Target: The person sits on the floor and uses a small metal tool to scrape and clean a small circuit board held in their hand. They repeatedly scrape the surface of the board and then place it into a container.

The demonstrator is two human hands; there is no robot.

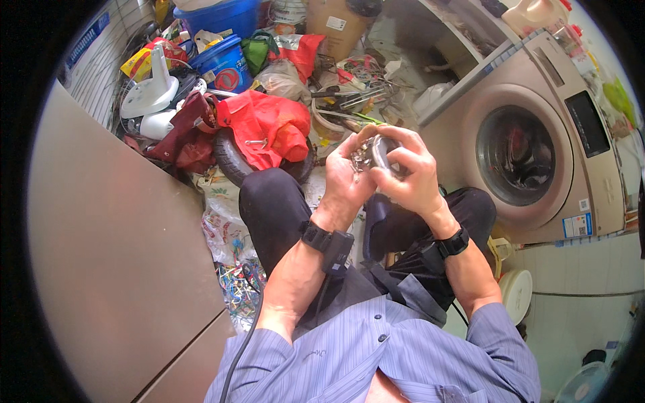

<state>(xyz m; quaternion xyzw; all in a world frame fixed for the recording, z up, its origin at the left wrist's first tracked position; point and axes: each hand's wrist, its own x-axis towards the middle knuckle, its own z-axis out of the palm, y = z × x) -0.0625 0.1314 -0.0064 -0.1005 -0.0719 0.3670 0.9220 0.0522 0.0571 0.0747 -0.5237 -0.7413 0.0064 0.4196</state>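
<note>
In front of my knees, my left hand (346, 176) is cupped around a heap of small shiny metal pieces (362, 156). They look like screws or similar hardware, too small to tell exactly. My right hand (413, 176) grips a round, shallow metal tin or lid (384, 153) by its edge. It is tilted on its side, its rim against the pieces in the left palm. The fingertips of both hands come close together above it. What lies inside the round tin is hidden. Black bands with small boxes are strapped round both wrists.
A red bag (265, 127) lies on a black tyre (232, 158) beyond my left knee. Blue buckets (225, 64) and a white fan part (149, 94) are piled behind. A washing machine (457, 127) stands at right, a large smooth panel (114, 221) at left. Colourful wire scraps (240, 289) lie beside me.
</note>
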